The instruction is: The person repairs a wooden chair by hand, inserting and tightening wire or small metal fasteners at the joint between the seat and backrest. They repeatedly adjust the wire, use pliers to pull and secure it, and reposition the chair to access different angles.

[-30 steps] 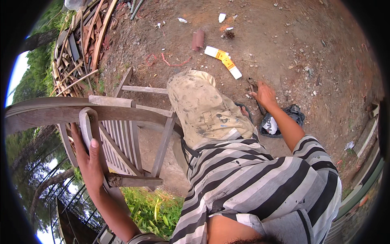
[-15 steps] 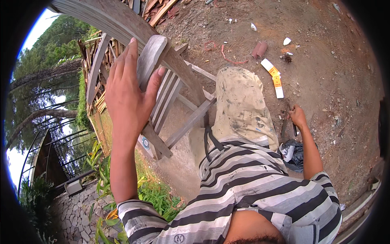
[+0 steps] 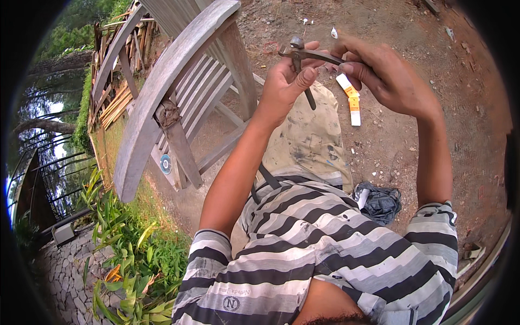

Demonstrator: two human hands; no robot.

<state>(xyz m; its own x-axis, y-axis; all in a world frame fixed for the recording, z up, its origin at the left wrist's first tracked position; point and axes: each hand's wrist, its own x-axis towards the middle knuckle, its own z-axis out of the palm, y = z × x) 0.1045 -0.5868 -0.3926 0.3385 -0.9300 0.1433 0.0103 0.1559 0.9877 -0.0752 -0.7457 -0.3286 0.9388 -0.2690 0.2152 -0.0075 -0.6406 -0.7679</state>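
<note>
Above my lap, both of my hands are on dark metal pincers with their handles spread apart. My right hand [image 3: 392, 78] grips the handle that points right, between thumb and fingers. Closed around the pincers [image 3: 310, 54] near their head is my left hand [image 3: 284, 89], while the other handle hangs down past its thumb. Whether anything sits in the jaws, I cannot tell. To the left stands a weathered grey wooden armchair [image 3: 208, 89], tilted in view. Its broad curved armrest [image 3: 143, 127] has a rough, dark patch of wood under it, where the post meets it.
An orange and white carton [image 3: 353, 103] lies on the dirt beside my knee. A dark plastic bag [image 3: 381, 204] rests near my right hip. A round disc [image 3: 165, 163] shows by the chair leg. Stacked timber [image 3: 122, 97], leafy plants [image 3: 130, 265] and stone paving [image 3: 65, 276] are at left.
My left hand has left the chair's armrest and moved right to the pincers. My right hand has risen from near the ground, bringing the dark tool up. The chair appears shifted in view.
</note>
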